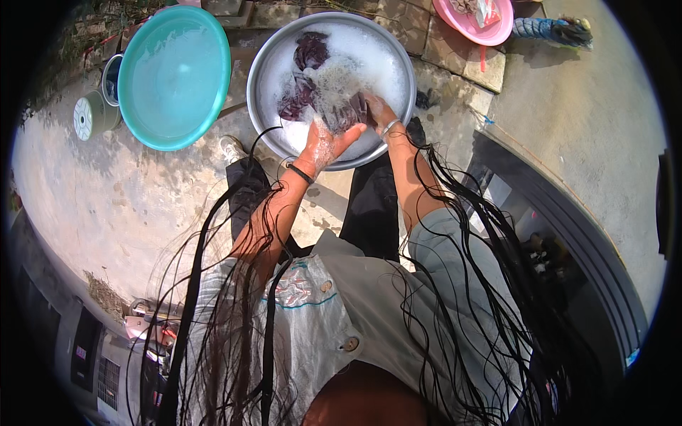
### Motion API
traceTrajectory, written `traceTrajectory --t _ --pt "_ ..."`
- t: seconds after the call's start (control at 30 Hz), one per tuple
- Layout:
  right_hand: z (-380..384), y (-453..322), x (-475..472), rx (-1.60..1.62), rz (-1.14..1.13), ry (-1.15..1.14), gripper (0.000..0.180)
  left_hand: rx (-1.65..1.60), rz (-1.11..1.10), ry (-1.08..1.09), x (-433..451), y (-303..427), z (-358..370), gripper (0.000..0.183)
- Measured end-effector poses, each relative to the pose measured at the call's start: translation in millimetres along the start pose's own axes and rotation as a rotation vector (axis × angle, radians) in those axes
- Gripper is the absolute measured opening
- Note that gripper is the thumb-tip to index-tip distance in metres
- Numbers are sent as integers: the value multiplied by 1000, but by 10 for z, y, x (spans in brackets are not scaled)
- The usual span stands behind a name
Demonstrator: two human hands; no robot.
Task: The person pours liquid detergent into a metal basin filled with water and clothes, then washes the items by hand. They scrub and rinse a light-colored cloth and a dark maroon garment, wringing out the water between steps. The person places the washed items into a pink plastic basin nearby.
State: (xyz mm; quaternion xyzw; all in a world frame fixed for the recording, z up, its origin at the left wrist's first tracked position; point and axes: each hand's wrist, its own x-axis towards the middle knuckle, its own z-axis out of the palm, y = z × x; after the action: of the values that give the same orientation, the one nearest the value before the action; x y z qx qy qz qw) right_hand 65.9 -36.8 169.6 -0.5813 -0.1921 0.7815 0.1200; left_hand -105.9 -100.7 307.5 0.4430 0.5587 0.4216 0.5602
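A wide metal basin (252, 101) full of white suds (375, 56) stands before me. Wet, dark maroon cloth (310, 50) lies bunched in the foam on its left side. Near the basin's front rim, my left hand (326, 144) holds a foamy, dark part of the cloth (343, 114); its thumb points right, and the cloth and suds hide most of the fingers. My right hand (380, 113) grips the same part from the right, its fingers curled around the fabric. Foam clings to the left hand and wrist.
A turquoise basin (226, 80) of water stands left, beside a small bucket (111, 80) and a pale container (96, 116) lying on its side. At the upper right are a pink basin (503, 34) and a blue, rope-like bundle (551, 32). My long hair (194, 277) hangs by both arms.
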Motion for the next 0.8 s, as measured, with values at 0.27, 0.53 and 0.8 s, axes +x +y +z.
traceTrajectory --t 0.27,0.53,0.8 --pt "941 -896 -1204 164 -471 -70 30 -214 -134 -10 -144 74 -210 49" --pt "314 -439 -510 -698 -858 400 27 987 -160 -21 -262 -1181 -636 40" --pt "734 49 247 -858 -580 839 39 -610 -797 295 249 -604 -173 83"
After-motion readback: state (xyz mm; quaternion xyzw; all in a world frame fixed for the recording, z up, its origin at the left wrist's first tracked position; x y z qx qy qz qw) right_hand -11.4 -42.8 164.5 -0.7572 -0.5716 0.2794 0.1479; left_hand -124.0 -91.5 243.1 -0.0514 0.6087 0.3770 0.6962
